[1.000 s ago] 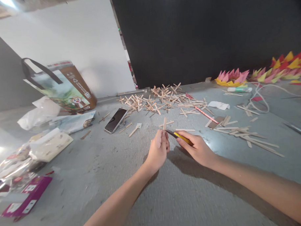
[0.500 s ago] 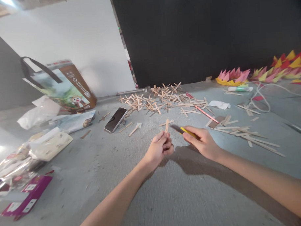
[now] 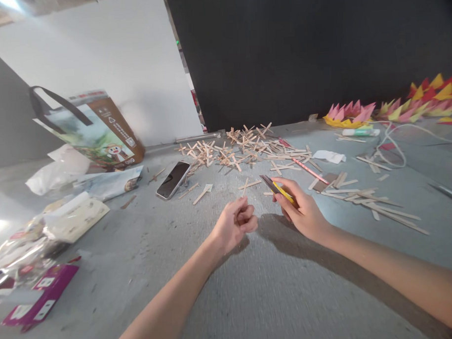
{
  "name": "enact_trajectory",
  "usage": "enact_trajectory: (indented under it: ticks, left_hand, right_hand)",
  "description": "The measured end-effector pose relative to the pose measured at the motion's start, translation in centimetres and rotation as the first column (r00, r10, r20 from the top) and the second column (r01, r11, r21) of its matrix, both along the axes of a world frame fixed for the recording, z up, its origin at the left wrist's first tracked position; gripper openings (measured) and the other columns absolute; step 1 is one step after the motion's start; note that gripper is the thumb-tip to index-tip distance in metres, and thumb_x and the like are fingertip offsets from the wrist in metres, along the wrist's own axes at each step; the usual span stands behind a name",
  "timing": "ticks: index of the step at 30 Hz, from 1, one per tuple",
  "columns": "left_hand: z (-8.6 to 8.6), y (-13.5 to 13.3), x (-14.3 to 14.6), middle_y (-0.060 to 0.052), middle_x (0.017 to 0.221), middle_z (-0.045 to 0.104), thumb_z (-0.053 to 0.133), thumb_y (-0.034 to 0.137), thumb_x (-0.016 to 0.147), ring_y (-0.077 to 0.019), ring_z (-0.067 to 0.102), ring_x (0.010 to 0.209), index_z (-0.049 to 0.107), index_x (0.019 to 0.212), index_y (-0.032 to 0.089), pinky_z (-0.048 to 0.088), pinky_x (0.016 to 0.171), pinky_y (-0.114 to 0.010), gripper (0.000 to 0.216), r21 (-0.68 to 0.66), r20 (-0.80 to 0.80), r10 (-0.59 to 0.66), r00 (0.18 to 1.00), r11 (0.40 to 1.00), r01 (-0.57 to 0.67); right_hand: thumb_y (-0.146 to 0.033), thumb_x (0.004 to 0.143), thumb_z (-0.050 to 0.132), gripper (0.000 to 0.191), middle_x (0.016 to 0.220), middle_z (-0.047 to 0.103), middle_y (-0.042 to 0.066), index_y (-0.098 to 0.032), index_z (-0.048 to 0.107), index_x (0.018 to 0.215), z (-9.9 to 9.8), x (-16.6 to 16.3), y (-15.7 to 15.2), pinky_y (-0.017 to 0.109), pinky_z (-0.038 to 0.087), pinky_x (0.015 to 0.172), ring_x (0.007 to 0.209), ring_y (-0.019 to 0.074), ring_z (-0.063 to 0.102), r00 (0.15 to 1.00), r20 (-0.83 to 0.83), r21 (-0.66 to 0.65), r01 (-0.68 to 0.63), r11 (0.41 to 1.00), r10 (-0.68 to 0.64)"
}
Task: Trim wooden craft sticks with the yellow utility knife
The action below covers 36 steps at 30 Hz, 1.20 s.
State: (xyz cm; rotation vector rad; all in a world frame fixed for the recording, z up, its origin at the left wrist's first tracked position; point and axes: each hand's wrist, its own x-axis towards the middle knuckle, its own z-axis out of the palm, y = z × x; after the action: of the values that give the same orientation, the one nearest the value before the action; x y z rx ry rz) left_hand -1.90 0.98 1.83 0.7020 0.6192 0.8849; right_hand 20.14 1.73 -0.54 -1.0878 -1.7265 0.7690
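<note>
Hands: two, both of one person, above the grey floor (image 3: 252,297).
Left hand (image 3: 233,223): fingers curled inward. One thin wooden stick (image 3: 245,186) stands just above the fingertips, and I cannot tell if they pinch its lower end.
Right hand (image 3: 303,211): fingers clasp one yellow utility knife (image 3: 282,190). Its dark tip points up-left, near the stick but apart from it.
Phone (image 3: 173,179): one, lying flat, left of the hands.
Paper bag (image 3: 98,132): one, tilted.
Stick pile (image 3: 240,149): too many to count, beyond the hands.
</note>
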Motion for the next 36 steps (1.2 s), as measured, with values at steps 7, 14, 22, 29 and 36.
enact_trajectory:
  ticks: [7,14,22,29,36]
  left_hand:
    - [-1.2,0.4,0.5,0.010,0.058,0.022,0.058,0.045,0.096,-0.0048,0.023,0.043,0.033,0.070,0.022,0.019,0.046,-0.021,0.043,0.052,-0.153,0.011,0.988,0.999,-0.003]
    - [-2.5,1.2,-0.1,0.013,0.054,0.021,0.062,0.065,0.092,-0.0050,0.021,0.044,0.056,0.087,0.017,0.016,0.047,-0.020,0.049,0.308,-0.362,0.095,0.927,0.951,0.023]
    - [-2.2,0.9,0.0,0.009,0.057,0.035,0.055,0.058,0.096,-0.0087,0.030,0.049,0.051,0.089,0.020,0.024,0.050,-0.021,0.039,0.432,-0.513,0.255,0.820,0.902,-0.010]
    - [-2.6,0.8,0.1,0.007,0.064,0.035,0.043,0.055,0.102,-0.0104,0.033,0.054,0.053,0.086,0.020,0.029,0.054,-0.023,0.040,0.472,-0.585,0.278,0.762,0.881,0.041]
    - [-2.5,0.6,-0.2,0.008,0.062,0.032,0.037,0.054,0.105,-0.0116,0.029,0.053,0.051,0.087,0.021,0.024,0.053,-0.024,0.040,0.475,-0.650,0.261,0.714,0.873,0.112]
  right_hand:
    - [-0.037,0.109,0.049,0.041,0.092,0.072,0.002,-0.029,0.055,0.149,0.1,0.3,-0.4,0.023,0.045,0.053,0.051,0.0099,0.050,0.989,0.119,0.079,-0.092,0.993,0.082]
    - [-0.027,0.108,0.050,0.042,0.116,0.079,0.008,-0.026,0.062,0.147,0.1,0.3,-0.6,0.029,0.058,0.080,0.086,0.0165,0.074,0.959,0.251,0.230,-0.191,0.954,0.132]
    - [-0.025,0.107,0.050,0.043,0.125,0.078,0.009,-0.025,0.061,0.149,0.1,0.3,-0.5,0.031,0.060,0.086,0.095,0.0180,0.076,0.956,0.262,0.221,-0.189,0.957,0.128]
    - [-0.026,0.106,0.050,0.043,0.123,0.078,0.009,-0.024,0.063,0.148,0.0,0.2,-0.5,0.033,0.061,0.089,0.098,0.0197,0.076,0.958,0.265,0.218,-0.168,0.961,0.108]
    - [-0.025,0.107,0.049,0.043,0.124,0.078,0.008,-0.026,0.061,0.149,0.2,0.2,-0.5,0.033,0.061,0.086,0.096,0.0194,0.076,0.955,0.277,0.234,-0.176,0.956,0.108]
